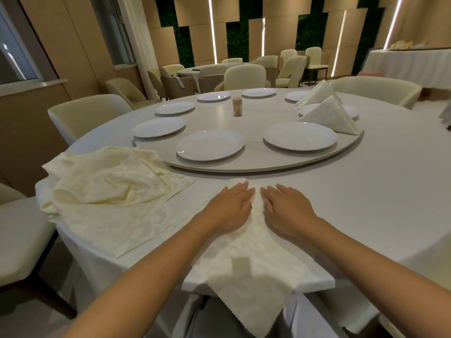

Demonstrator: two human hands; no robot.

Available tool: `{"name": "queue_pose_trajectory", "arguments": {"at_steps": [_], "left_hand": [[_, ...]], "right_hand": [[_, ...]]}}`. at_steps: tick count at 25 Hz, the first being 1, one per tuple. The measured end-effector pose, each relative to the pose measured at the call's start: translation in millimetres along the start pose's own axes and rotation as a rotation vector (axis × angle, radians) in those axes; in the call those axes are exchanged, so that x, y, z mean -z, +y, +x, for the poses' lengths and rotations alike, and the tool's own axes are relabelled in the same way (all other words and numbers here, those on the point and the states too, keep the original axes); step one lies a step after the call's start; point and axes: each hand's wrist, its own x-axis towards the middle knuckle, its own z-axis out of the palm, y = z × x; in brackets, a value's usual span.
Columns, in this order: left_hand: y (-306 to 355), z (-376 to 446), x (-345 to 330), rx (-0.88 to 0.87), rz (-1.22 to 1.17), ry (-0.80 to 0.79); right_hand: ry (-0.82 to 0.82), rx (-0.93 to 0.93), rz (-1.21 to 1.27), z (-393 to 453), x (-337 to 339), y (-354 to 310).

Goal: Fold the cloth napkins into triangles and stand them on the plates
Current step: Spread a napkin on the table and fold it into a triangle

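Left hand (228,208) and right hand (284,207) are pressing flat, fingers straight and released, side by side on the napkin (246,259), which is lying at 6 o'clock on the round table (390,181) with one corner hanging over the edge. A heap of unfolded napkins (107,179) is sitting at 9 o'clock. Beyond the hands the turntable (253,164) is carrying empty plates (210,145) — two folded triangles (332,115) are standing at 1 o'clock — and a toothpick holder (237,107) at 12.
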Motion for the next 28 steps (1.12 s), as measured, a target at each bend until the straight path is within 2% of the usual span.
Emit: {"name": "queue_pose_trajectory", "arguments": {"at_steps": [5,13,15,17,18,19,20,22,24,26,28], "left_hand": [[-8,17,-27,0.000,0.111,-0.040],[-7,14,-27,-0.009,0.064,-0.004],[1,9,-22,-0.019,-0.026,0.095],[4,-1,-11,0.058,-0.094,0.346],[1,-8,-3,0.148,-0.111,0.449],[-6,-15,5,0.246,-0.112,0.484],[-15,-24,12,0.336,-0.082,0.440],[-32,-40,18,0.472,-0.017,0.218],[-45,-50,19,0.568,-0.077,0.063],[-52,-53,19,0.606,-0.173,0.084],[-52,-52,18,0.590,-0.217,0.193]], "right_hand": [[-0.157,0.000,-0.024,-13,-16,10],[-0.225,-0.114,-0.065,-53,2,37],[-0.070,-0.107,-0.108,-44,9,31],[0.091,-0.112,-0.049,-29,17,27],[0.104,-0.146,0.035,-22,21,27],[0.081,-0.196,0.127,-16,24,29],[0.039,-0.238,0.204,-11,26,31],[-0.051,-0.278,0.273,-5,29,35],[-0.121,-0.290,0.260,-2,31,37],[-0.171,-0.303,0.297,2,31,38],[-0.157,-0.314,0.427,4,28,39]]}}
